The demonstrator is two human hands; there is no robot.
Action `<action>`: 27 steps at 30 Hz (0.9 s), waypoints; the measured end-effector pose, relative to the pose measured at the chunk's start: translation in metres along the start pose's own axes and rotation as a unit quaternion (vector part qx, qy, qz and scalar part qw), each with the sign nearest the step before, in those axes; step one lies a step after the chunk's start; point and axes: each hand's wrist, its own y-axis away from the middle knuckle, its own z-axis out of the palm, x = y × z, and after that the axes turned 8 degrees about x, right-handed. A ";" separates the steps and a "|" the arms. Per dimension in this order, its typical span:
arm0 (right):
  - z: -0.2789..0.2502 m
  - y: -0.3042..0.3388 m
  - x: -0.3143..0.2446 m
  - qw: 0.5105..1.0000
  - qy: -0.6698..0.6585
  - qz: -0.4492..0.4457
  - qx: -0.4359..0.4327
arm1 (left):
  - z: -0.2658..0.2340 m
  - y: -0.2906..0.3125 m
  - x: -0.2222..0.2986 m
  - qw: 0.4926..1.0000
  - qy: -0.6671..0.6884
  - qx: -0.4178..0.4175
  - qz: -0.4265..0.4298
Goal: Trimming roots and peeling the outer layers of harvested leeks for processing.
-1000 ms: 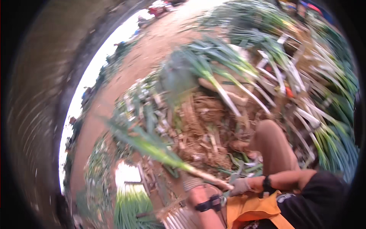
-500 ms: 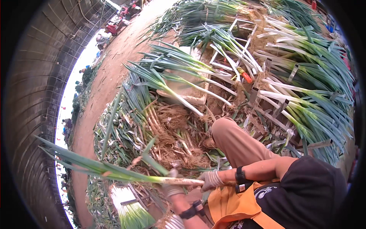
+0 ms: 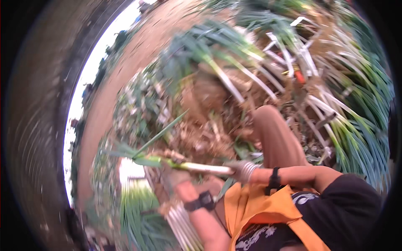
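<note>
Green-and-white bundled leeks [image 3: 142, 217] lie around seven o'clock from the person's left hand [image 3: 175, 175], whose grey-gloved grip appears closed around the green part of one long, slender leek [image 3: 205, 168]. From there its leafy top reaches toward ten o'clock, while its pale, straight shaft runs toward three o'clock, nearly level, between both hands. At its blunt white end the grey-gloved right hand [image 3: 243, 169] is curled, touching the tip, though blur hides how firmly its fingers close.

No words or numbers can be read — the pale print [image 3: 303, 197] on the black shirt [image 3: 351, 201] shows as curling shapes, and the left wristband [image 3: 200, 202] and right wristband [image 3: 274, 180] are too blurred to tell.
</note>
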 end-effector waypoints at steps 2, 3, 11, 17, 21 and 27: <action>-0.016 -0.005 -0.042 0.997 0.016 0.026 -0.074 | -0.003 -0.001 0.012 0.989 0.129 -0.066 -0.031; -0.027 -0.005 -0.066 0.986 0.000 0.071 -0.150 | -0.007 0.002 0.019 0.977 0.180 -0.103 -0.054; -0.007 -0.038 -0.096 0.930 -0.165 0.092 -0.317 | 0.022 0.049 0.045 0.987 0.141 -0.078 0.026; -0.014 0.016 -0.045 0.902 0.007 0.021 -0.431 | -0.001 0.071 0.030 0.988 0.134 -0.039 0.061; -0.035 0.024 -0.038 0.872 0.173 -0.066 -0.454 | -0.010 0.082 0.038 0.983 0.181 0.003 0.006; -0.071 0.025 -0.065 0.920 0.147 -0.020 -0.362 | -0.008 0.066 0.017 0.975 0.192 0.086 -0.070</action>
